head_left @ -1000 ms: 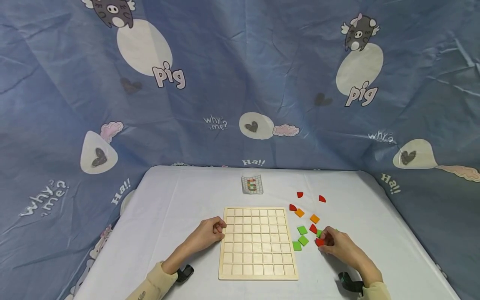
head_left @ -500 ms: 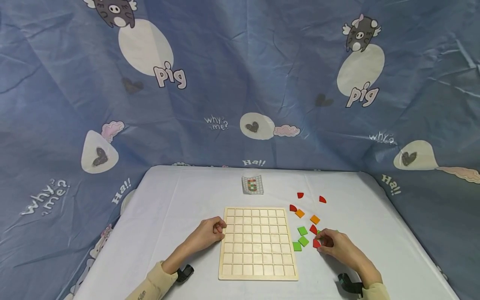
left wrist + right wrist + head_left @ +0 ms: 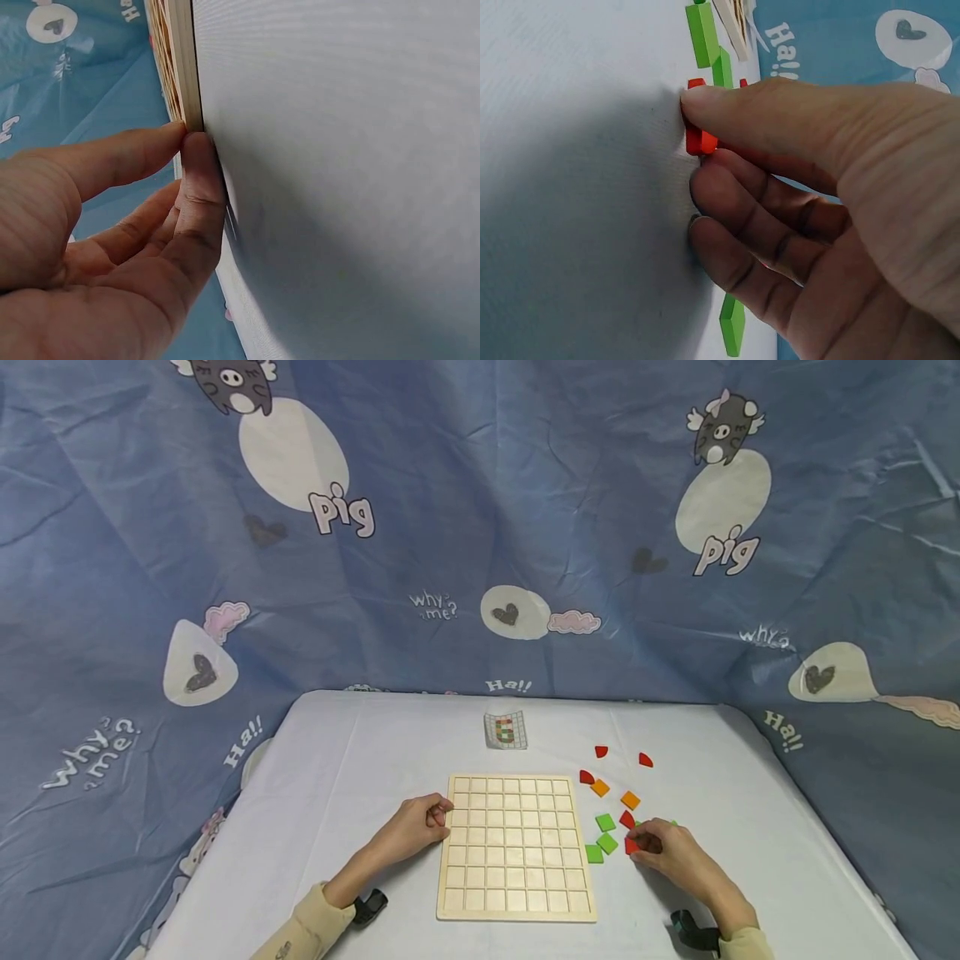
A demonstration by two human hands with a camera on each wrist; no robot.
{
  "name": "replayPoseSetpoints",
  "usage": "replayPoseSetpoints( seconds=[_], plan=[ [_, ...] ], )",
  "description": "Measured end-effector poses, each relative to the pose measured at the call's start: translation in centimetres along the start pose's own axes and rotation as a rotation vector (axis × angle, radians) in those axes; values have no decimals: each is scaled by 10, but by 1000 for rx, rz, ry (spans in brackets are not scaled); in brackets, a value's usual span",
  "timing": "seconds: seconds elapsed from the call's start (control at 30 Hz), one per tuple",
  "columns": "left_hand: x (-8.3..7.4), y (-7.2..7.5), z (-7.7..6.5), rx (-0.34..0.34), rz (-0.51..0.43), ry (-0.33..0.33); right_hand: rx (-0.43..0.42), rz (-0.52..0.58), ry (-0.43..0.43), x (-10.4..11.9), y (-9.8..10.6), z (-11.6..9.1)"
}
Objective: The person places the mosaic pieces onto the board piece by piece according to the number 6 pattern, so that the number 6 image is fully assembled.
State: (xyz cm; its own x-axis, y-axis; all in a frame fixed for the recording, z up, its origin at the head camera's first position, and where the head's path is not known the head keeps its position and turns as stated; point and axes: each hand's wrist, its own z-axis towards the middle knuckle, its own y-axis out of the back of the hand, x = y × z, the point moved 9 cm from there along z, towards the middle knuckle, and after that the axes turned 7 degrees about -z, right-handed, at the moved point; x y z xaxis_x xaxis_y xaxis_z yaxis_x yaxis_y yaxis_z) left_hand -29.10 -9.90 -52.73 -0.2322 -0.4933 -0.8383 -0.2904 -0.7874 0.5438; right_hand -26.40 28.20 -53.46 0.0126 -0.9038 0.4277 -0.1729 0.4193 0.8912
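Note:
A pale wooden grid board (image 3: 517,847) lies flat on the white table. At its left edge is my left hand (image 3: 411,828); in the left wrist view its thumb and a bent finger pinch the board's rim (image 3: 184,67). To the right of the board my right hand (image 3: 675,856) holds a small red quarter-round tile (image 3: 631,845) low at the table. The right wrist view shows the thumb on this red tile (image 3: 699,141), the other fingers curled below. Green square tiles (image 3: 607,842) and another red tile (image 3: 627,819) lie close by.
Farther back lie orange square tiles (image 3: 630,800) and several red quarter-round tiles (image 3: 646,760). A paper card (image 3: 506,730) with a coloured grid pattern lies behind the board. A blue printed cloth (image 3: 420,527) hangs behind the table (image 3: 360,752).
My right hand has shifted slightly left with the red tile, which has turned between the fingers. My left hand stays at the board's edge.

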Motion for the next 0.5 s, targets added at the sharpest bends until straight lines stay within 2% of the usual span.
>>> replayPoseSetpoints(
  seconds=[0.3,0.5],
  plan=[
    [0,-1,0,10,-11,22,-28,-27,10,3,0,-1],
    [-3,-3,-2,44,-3,11,-38,-21,-13,1,2,-1]
  ],
)
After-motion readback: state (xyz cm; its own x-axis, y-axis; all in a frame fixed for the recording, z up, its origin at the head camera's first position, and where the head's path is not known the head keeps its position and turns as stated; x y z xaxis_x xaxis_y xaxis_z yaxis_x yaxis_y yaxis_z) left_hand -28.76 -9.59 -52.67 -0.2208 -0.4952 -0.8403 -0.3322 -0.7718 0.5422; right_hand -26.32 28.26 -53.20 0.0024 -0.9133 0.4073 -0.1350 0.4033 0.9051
